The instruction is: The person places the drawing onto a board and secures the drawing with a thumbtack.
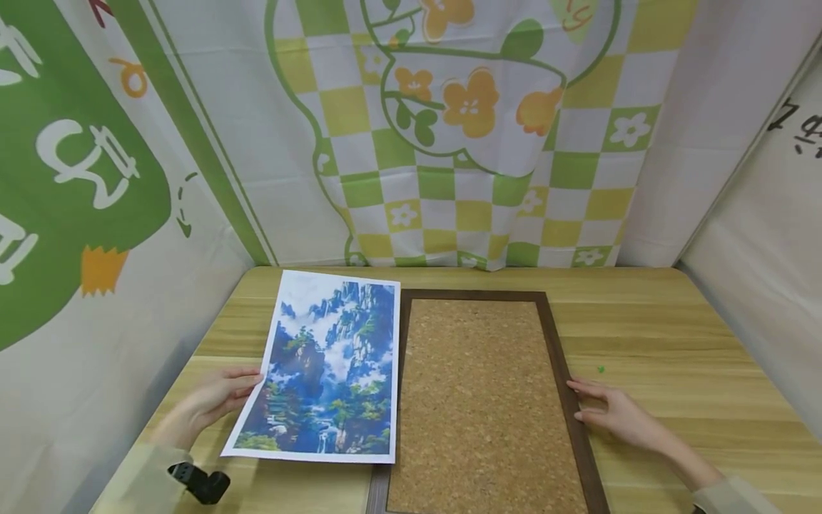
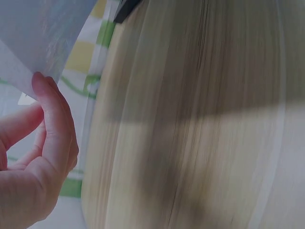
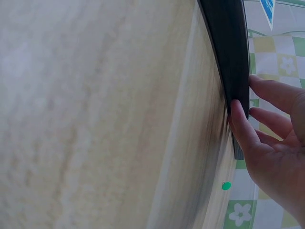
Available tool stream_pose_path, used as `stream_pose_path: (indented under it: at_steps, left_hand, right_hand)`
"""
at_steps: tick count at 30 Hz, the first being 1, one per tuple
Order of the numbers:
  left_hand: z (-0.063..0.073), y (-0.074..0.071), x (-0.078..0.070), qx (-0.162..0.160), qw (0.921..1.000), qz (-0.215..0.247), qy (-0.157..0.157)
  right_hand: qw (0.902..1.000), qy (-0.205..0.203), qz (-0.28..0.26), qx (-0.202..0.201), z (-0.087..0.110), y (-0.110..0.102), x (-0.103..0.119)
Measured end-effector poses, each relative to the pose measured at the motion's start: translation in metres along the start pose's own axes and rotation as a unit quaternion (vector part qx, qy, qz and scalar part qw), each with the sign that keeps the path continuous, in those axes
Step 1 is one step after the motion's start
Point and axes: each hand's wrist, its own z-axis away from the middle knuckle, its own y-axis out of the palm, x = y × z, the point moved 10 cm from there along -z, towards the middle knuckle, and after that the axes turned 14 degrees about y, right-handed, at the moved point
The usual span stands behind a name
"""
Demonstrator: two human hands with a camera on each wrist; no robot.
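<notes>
i'm pinching the print's (image 1: 330,371) left edge with my left hand (image 1: 215,401), bracing the cork board (image 1: 478,400) frame with my flat right hand (image 1: 613,412); next: sliding print onto cork, probably.

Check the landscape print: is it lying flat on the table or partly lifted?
Partly lifted. The left hand pinches the print at its left edge, and the left wrist view shows that edge raised above the table.
</notes>
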Motion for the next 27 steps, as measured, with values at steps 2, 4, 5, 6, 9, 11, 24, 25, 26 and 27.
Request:
stream_pose_path:
  at_steps: [2, 4, 5, 6, 9, 11, 24, 25, 26, 27]
  left_hand:
    - [-0.001, 0.009, -0.002, 0.004, 1.0, 0.005, 0.004]
    - [-0.002, 0.018, -0.004, 0.003, 0.9999, 0.009, 0.005]
    - [-0.002, 0.023, -0.005, 0.003, 0.9999, 0.011, 0.005]
    - [-0.003, 0.027, -0.006, 0.003, 0.9999, 0.014, 0.008]
    - [-0.005, 0.042, -0.01, 0.002, 0.9997, 0.023, 0.011]
    - [-0.006, 0.052, -0.013, 0.002, 0.9992, 0.038, 0.013]
    - [-0.017, 0.108, -0.019, -0.023, 0.9958, 0.088, 0.01]
    - [-0.018, 0.112, -0.019, -0.024, 0.9957, 0.089, 0.011]
    - [-0.019, 0.116, -0.019, -0.025, 0.9955, 0.091, 0.01]
    - [-0.02, 0.12, -0.02, -0.023, 0.9953, 0.094, 0.012]
  right_hand:
    - [1.0, -0.003, 0.0, 0.0, 0.0, 0.0, 0.0]
    - [1.0, -0.004, -0.002, 0.0, 0.0, 0.001, 0.0]
    - [1.0, -0.005, -0.004, 0.0, 0.0, 0.001, 0.0]
    - [1.0, -0.005, -0.005, 0.001, 0.0, 0.001, 0.0]
    - [1.0, -0.003, -0.007, 0.001, -0.001, 0.002, -0.002]
    - [1.0, -0.001, -0.006, 0.002, -0.001, 0.002, -0.003]
    - [0.9999, 0.004, -0.009, 0.007, -0.001, 0.002, -0.002]
    - [0.9999, 0.003, -0.01, 0.008, 0.0, 0.002, -0.002]
    - [0.9999, 0.003, -0.011, 0.01, 0.0, 0.002, -0.002]
    - [0.9998, 0.003, -0.013, 0.012, 0.0, 0.002, -0.002]
